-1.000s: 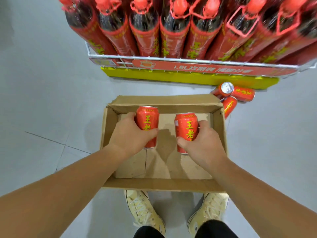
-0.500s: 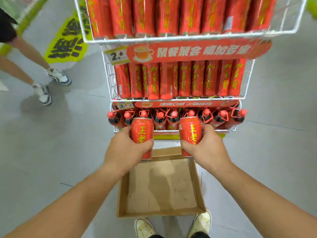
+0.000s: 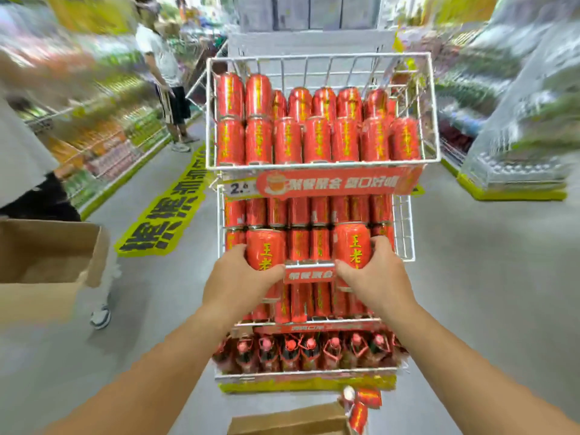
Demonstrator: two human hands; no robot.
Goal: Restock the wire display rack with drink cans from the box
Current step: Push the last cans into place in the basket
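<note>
My left hand (image 3: 241,279) grips a red drink can (image 3: 264,248) with yellow characters, held upright. My right hand (image 3: 375,273) grips a second red can (image 3: 352,244) the same way. Both cans are raised in front of the middle tier of the white wire display rack (image 3: 405,227). The rack's top basket (image 3: 320,62) holds two layers of the same cans, with open room above them at the back. Bottles with red caps (image 3: 310,348) fill the lowest tier. The cardboard box (image 3: 292,420) lies on the floor below, only its far edge in view.
Several loose red cans (image 3: 361,406) lie on the floor right of the box. A person at the left carries another cardboard box (image 3: 47,262). A second person (image 3: 163,73) stands farther up the aisle. Stocked shelves line both sides, and a yellow floor sticker (image 3: 166,211) lies left of the rack.
Both hands lifted the two cans out of the box and up from the bottle tier to the middle tier. My view tilted up, showing the top basket and the aisle.
</note>
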